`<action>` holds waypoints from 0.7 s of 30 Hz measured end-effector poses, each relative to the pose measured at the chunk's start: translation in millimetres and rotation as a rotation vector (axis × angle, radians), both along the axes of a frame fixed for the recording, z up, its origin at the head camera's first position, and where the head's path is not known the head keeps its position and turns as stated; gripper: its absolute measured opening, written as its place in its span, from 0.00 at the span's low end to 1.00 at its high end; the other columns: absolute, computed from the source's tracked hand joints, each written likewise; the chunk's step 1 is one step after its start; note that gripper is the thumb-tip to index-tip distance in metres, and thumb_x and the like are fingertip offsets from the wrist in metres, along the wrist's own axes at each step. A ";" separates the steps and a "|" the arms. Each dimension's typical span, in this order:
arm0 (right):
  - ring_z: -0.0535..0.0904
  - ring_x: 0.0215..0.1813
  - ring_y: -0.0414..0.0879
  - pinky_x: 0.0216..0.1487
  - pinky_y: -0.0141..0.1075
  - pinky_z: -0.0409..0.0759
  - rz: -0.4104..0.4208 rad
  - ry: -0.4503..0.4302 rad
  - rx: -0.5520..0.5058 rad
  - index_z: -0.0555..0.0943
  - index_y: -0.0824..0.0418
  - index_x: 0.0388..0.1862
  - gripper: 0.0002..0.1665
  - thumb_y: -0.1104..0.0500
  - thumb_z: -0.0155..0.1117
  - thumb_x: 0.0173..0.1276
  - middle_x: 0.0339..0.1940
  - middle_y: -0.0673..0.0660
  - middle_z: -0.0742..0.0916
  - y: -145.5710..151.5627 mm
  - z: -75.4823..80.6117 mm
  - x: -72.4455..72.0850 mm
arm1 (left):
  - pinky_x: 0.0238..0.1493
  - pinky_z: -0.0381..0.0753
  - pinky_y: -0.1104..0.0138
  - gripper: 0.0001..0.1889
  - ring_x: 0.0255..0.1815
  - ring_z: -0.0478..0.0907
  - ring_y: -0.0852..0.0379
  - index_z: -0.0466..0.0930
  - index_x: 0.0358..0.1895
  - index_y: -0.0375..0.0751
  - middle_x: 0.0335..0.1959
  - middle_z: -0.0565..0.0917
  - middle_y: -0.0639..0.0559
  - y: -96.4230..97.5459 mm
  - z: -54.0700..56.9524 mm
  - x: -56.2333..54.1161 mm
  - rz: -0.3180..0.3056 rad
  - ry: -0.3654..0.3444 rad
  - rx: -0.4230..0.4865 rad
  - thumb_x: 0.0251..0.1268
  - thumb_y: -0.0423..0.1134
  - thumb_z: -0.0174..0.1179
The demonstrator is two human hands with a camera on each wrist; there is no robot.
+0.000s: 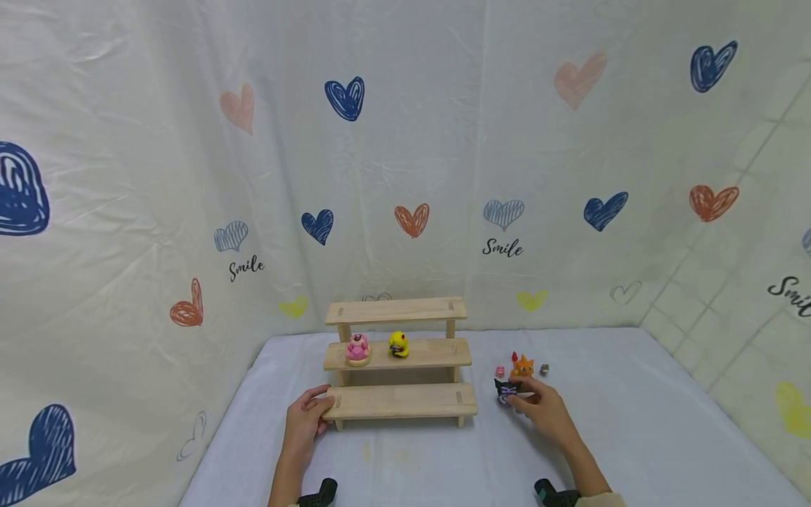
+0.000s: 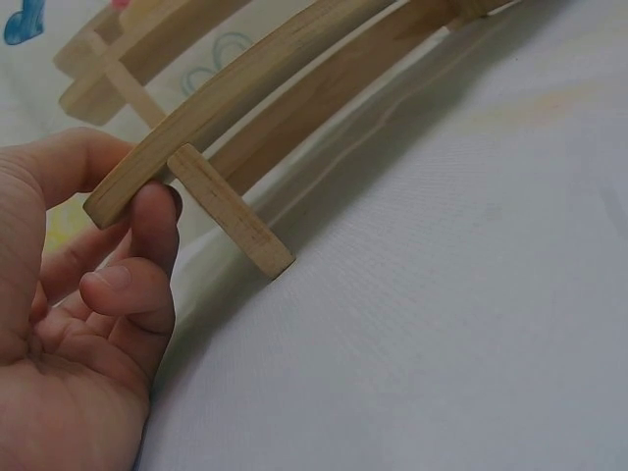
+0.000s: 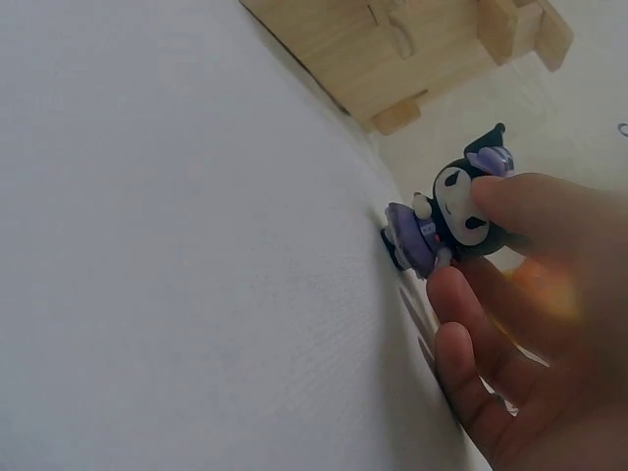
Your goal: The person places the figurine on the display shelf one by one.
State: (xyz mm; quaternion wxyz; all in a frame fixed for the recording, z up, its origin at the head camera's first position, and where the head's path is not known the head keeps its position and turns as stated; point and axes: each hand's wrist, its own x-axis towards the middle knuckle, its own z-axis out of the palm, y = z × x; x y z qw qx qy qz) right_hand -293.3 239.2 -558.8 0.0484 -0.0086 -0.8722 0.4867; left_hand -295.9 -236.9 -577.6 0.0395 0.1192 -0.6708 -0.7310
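Note:
A three-tier wooden display stand [image 1: 405, 400] stands on the table. My left hand [image 1: 307, 417] pinches the left end of its lowest board [image 2: 147, 162], with fingers above and below the wood. To the right of the stand, my right hand [image 1: 545, 410] holds a small black and purple figurine [image 3: 453, 208] between thumb and fingers. The figurine has a white face and a pointed black hood; it is close to the tabletop, and whether it touches is unclear. Just behind that hand is an orange figurine [image 1: 522, 366].
On the middle board sit a pink figurine [image 1: 357, 350] and a yellow figurine [image 1: 398, 344]. A small pink piece [image 1: 500, 371] and a small dark figurine [image 1: 544, 369] flank the orange one. A heart-printed curtain [image 1: 431, 155] hangs behind the white-covered table [image 1: 633, 415].

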 end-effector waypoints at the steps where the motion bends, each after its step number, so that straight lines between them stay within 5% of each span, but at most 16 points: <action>1: 0.84 0.38 0.44 0.33 0.34 0.79 0.001 0.000 -0.002 0.81 0.60 0.62 0.24 0.59 0.71 0.67 0.51 0.64 0.88 0.2 -0.3 -0.1 | 0.19 0.67 0.72 0.24 0.20 0.73 0.62 0.78 0.64 0.36 0.30 0.85 0.55 0.0 -0.1 0.2 0.000 0.000 0.000 0.64 0.35 0.69; 21: 0.85 0.39 0.45 0.34 0.34 0.79 0.009 0.001 0.012 0.82 0.59 0.62 0.23 0.60 0.71 0.68 0.51 0.63 0.87 1.6 0.1 -0.3 | 0.20 0.67 0.72 0.24 0.21 0.72 0.62 0.77 0.65 0.38 0.31 0.85 0.55 1.9 3.7 2.1 -0.003 -0.018 -0.002 0.66 0.36 0.68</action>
